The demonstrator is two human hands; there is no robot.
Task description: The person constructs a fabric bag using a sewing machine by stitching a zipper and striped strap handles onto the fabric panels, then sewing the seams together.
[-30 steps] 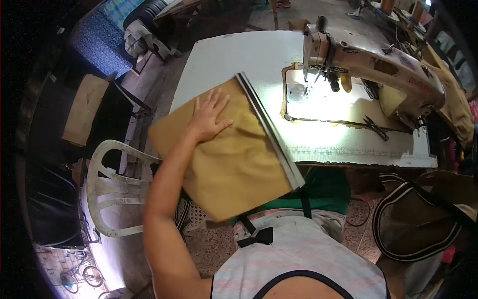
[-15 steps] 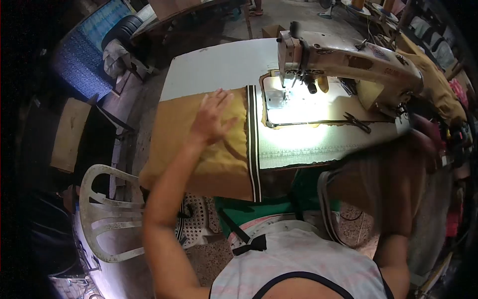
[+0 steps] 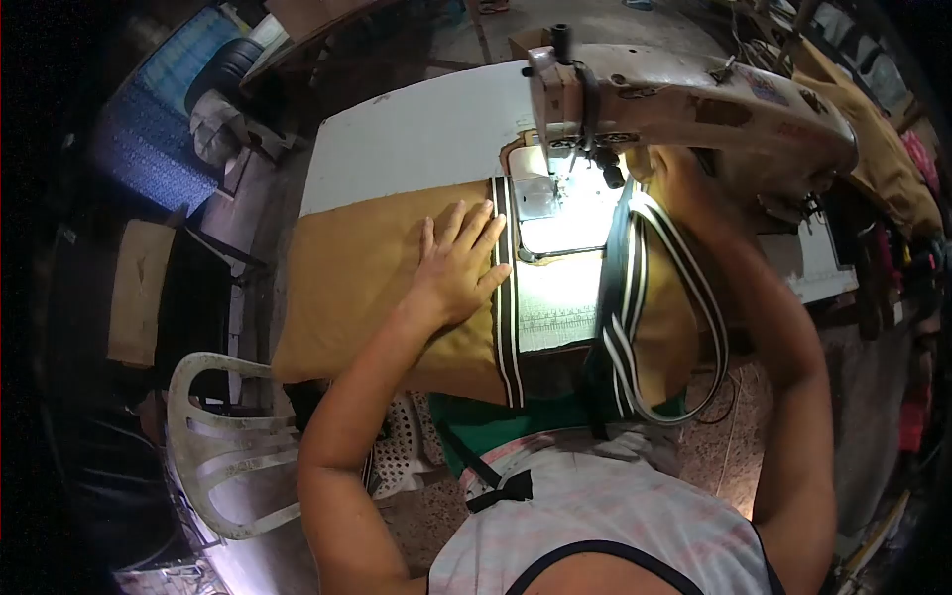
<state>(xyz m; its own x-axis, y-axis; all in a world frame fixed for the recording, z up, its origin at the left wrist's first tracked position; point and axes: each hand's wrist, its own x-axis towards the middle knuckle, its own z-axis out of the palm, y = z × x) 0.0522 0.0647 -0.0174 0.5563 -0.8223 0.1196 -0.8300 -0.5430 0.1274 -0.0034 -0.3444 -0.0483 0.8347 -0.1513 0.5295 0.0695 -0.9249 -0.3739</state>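
Note:
My left hand [image 3: 461, 260] lies flat with fingers spread on a tan fabric panel [image 3: 357, 268]. A black-and-white striped band [image 3: 508, 327] runs along that panel's right edge, beside my fingertips. My right hand [image 3: 676, 188] is closed on the upper edge of a second tan fabric piece [image 3: 669, 337], just right of the needle area; its fingertips are partly hidden. This piece hangs over the table's front edge, with a striped band [image 3: 635, 268] along its left side and a loose loop of band on its right. The sewing machine [image 3: 684, 99] stands over both pieces, its lamp lighting the needle plate [image 3: 535, 188].
The white sewing table [image 3: 416, 119] carries a printed ruler scale [image 3: 560, 322] near its front edge. A plastic chair [image 3: 213, 446] stands at the left. Tan cloth [image 3: 873, 149] is heaped behind the machine at the right. My lap, in green cloth [image 3: 466, 416], is close below the table.
My right hand has swung from the far right to beside the needle area, bringing the second tan piece onto the table. My left hand has shifted slightly right and down, now with fingers spread.

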